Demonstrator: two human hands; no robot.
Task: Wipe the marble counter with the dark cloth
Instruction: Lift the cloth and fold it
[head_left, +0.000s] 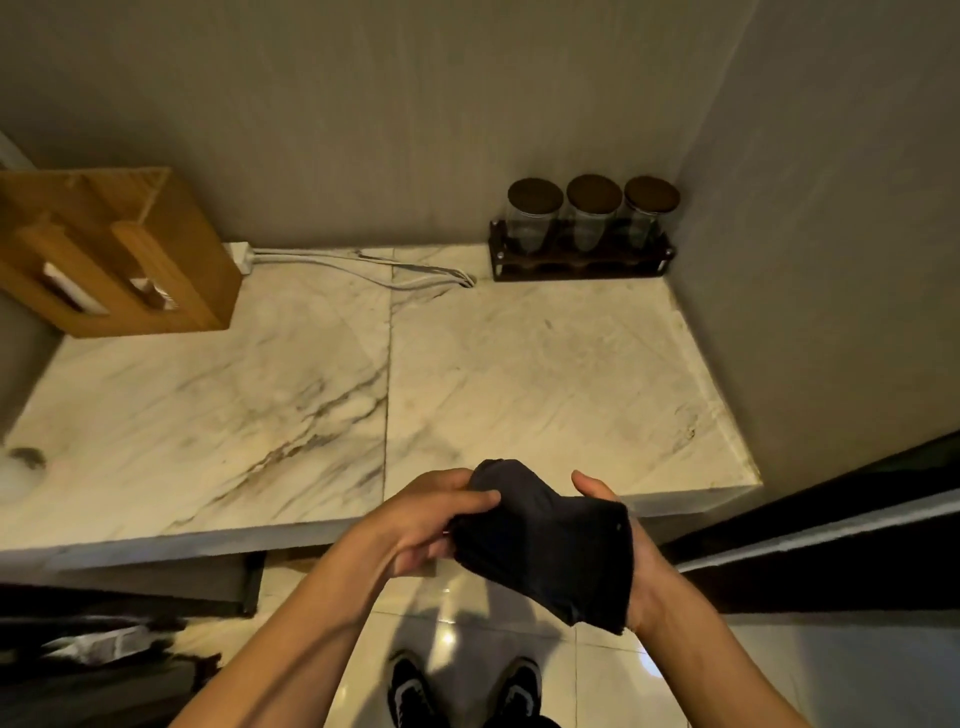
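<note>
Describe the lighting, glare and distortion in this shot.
Head view: dim, warm light; wide-angle bowing curves the counter edges and walls; bright glare spots on the glossy floor tiles; the dark cloth loses fold detail; far left edge is smeared.

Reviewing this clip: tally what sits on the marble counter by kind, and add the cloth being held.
Glass jars with dark lids: 3
Dark jar rack: 1
Wooden holder: 1
White power strip: 1
Dark cloth, held in the left hand and right hand near the front edge of the counter: 1
Total: 7
</note>
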